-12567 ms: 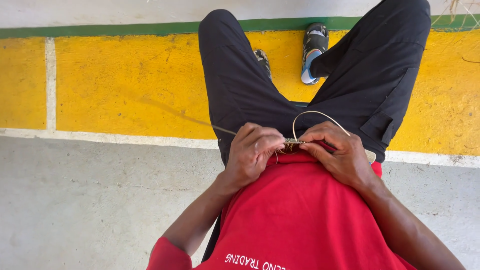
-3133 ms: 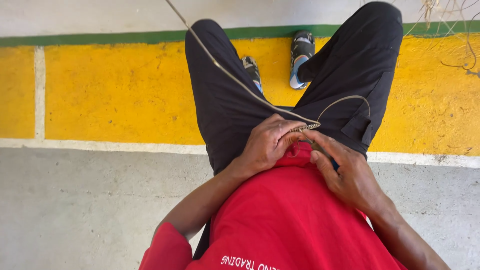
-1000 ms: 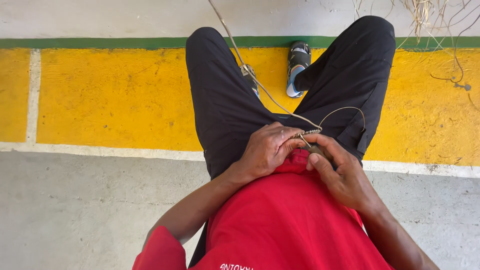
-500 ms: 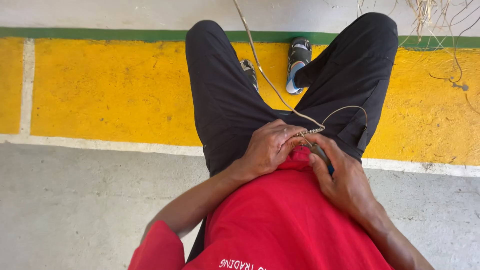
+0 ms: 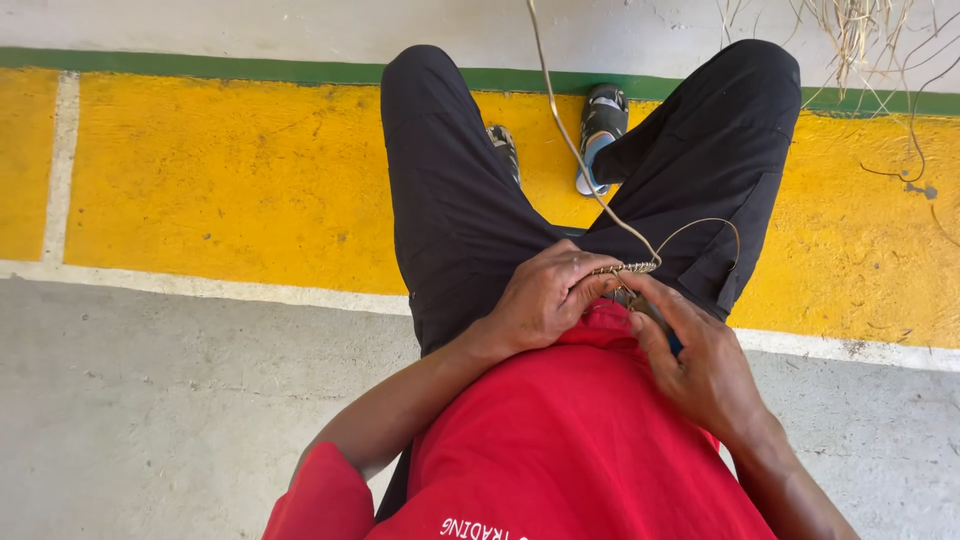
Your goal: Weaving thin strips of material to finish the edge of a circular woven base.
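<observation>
Left hand (image 5: 545, 300) and right hand (image 5: 700, 355) pinch woven strand (image 5: 625, 268) above lap.

To the left, the grey floor (image 5: 150, 420) and yellow painted band (image 5: 220, 180) lie open. Straight ahead both dark-trousered legs (image 5: 450, 200) fill the middle. A long pale strand (image 5: 560, 110) slants across the gap between them, and dry stalks (image 5: 860, 30) crowd the far right corner.
</observation>
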